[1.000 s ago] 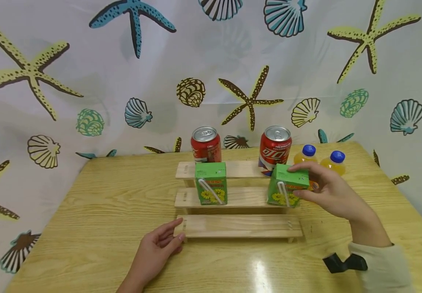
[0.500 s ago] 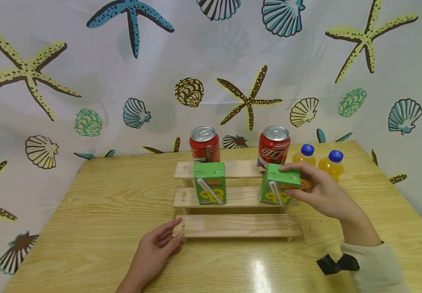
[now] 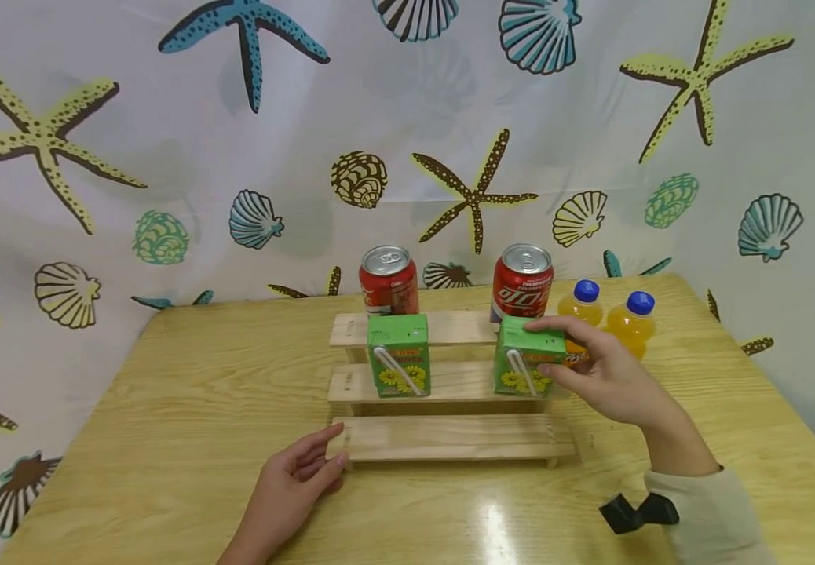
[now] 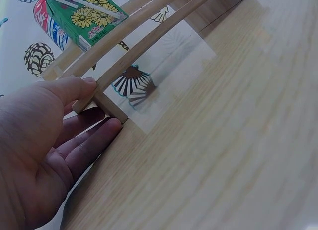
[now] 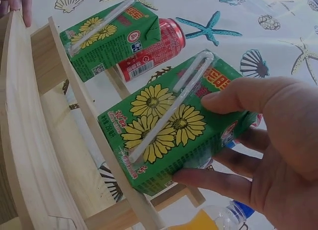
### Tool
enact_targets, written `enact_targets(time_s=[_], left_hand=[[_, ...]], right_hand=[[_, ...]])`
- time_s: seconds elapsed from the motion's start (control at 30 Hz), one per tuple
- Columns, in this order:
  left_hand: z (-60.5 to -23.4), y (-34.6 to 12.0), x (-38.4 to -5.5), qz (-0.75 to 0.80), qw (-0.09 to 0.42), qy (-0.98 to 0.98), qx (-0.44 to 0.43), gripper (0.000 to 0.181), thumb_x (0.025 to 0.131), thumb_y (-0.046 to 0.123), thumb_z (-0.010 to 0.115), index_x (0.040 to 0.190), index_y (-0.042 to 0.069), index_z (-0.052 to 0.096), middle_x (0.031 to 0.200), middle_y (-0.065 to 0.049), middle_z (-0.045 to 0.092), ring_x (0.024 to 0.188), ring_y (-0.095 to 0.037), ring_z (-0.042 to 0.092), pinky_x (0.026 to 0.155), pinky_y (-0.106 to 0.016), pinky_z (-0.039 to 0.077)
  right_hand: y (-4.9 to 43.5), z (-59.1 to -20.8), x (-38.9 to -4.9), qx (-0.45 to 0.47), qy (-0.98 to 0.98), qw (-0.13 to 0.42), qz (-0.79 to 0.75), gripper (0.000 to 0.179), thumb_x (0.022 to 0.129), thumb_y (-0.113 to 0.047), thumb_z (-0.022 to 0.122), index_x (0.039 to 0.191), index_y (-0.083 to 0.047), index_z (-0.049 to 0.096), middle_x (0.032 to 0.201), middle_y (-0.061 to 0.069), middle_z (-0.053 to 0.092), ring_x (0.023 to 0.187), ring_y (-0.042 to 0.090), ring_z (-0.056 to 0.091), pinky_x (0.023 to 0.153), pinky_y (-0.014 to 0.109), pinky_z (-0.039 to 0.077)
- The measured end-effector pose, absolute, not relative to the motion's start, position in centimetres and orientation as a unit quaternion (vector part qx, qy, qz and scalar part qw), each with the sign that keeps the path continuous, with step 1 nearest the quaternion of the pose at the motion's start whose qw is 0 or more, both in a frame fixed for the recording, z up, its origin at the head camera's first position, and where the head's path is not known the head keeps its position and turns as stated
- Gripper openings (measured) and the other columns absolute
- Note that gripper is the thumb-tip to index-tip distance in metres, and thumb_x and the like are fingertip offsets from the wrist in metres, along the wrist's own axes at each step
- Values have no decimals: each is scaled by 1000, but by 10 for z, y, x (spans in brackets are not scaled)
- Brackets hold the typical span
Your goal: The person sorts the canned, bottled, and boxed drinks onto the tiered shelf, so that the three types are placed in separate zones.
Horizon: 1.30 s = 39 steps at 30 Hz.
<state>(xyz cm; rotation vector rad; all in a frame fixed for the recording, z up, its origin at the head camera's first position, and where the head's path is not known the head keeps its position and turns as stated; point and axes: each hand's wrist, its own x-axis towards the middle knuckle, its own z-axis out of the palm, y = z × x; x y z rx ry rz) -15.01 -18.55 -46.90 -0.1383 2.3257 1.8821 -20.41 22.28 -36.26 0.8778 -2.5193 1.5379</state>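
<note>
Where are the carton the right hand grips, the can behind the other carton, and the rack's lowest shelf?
Gripped carton (image 5: 180, 123), right wrist view: yellow flower on its front face.
Can (image 3: 389, 289), head view: red side wall.
Lowest shelf (image 3: 450, 436), head view: middle of its top surface.

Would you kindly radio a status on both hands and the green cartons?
Right hand holds right green carton at middle tier. Left hand grips rack at lower left. Left carton stands untouched. Orange bottles close behind right hand, seemingly not blocking.
</note>
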Motion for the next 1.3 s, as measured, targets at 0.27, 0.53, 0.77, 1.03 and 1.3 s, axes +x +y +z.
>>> enact_targets(time_s=[0.27,0.53,0.77,1.03,1.3], left_hand=[[-468,-187,-149,632,83,768,-52,48,90,18,76,136,18,62,133,-15,65,105,-22,72,79,-29,64],[-468,-185,-147,636,81,765,-53,47,91,15,75,136,16,62,132,-15,66,104,-20,73,79,-29,64],[-468,-185,-149,634,79,768,-48,47,91,16,75,136,16,62,131,-16,66,103,-20,73,79,-29,64],[-469,-185,-150,633,77,769,-44,47,91,16,74,137,15,61,133,-16,65,103,-19,73,79,-29,64],[-471,-185,-151,631,77,771,-44,47,92,16,74,137,16,61,131,-15,66,102,-19,73,79,-29,64]], right_hand=[[224,-364,-205,292,-810,30,508,48,94,2,66,139,-10,53,131,16,57,103,16,65,75,35,65],[228,-364,-207,314,-802,32,507,52,93,6,66,140,-9,53,137,14,52,111,11,62,81,29,63],[229,-363,-208,300,-787,31,539,61,88,12,68,143,-5,46,141,15,44,118,6,57,82,31,64],[229,-364,-210,272,-796,46,538,61,88,9,70,142,-4,45,141,13,45,114,5,60,80,29,64],[231,-365,-211,261,-800,56,537,65,85,9,73,142,-5,45,138,13,49,114,12,60,79,28,64]])
